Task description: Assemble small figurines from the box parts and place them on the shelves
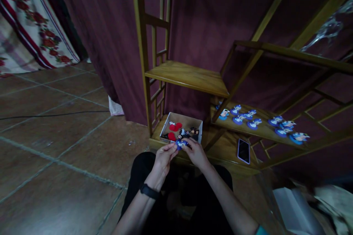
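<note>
Between my two hands, just in front of an open cardboard box, is a small blue and white figurine (181, 144). My left hand (164, 155) pinches its left side, and my right hand (196, 151) grips it from the right. Several figurines with red (175, 127) and dark parts (193, 131) lie loose in the box (199, 125), which rests on the low wooden shelf. To the right, several purple-blue figurines (239, 118) stand in groups on a raised shelf, with light-blue ones (299, 137) at its ends.
A phone (243, 151) lies on the lower shelf (217, 150) to the right. Above the box juts a wooden shelf board (190, 77), with slanted bars beside it. A dark cable (55, 115) crosses the tiled floor at left. White packaging (296, 209) sits at lower right.
</note>
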Available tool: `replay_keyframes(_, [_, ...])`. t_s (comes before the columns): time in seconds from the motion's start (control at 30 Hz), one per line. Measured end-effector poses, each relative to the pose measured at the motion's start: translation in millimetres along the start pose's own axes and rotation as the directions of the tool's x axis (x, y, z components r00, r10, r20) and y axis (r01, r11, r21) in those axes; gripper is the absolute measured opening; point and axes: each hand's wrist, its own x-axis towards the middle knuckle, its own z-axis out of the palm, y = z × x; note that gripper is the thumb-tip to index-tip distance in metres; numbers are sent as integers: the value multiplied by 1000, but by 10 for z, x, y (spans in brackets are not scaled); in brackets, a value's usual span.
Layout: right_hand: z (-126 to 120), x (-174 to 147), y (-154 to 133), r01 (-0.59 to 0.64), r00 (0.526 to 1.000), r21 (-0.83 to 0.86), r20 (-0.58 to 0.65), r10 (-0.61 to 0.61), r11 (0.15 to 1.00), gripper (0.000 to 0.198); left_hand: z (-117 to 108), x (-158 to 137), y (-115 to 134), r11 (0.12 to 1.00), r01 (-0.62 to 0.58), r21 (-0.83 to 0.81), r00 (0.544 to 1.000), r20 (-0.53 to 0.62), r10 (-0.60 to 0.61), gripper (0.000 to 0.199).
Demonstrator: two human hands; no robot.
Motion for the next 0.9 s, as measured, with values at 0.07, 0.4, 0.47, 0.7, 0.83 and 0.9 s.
replay_keyframes(0.07, [-7,28,-22,16,1000,-31,16,-16,999,22,-5,0,8,1000,10,-9,1000,-4,-10,17])
replay_keyframes(0.4, [293,-18,179,-116,981,219,-127,146,969,23,-2,-88,16,1000,-24,-20,1000,2,24,24])
replay_keyframes(0.47, [290,-34,153,-91,986,159,-127,111,983,21,-23,-122,14,999,-21,-26,1000,-11,21,26])
replay_keyframes(0.7, [180,-39,-54,-11,998,-75,-58,7,997,21,-36,-258,44,998,33,-56,999,-19,-34,25])
replay_keyframes(0.83, [88,-44,-199,39,999,-121,10,-38,992,21,-36,-333,100,996,55,-75,998,-7,-56,24])
replay_keyframes(0.9, [18,-42,-294,72,997,-125,41,-67,990,21,-35,-367,154,994,79,-80,997,28,-77,24])
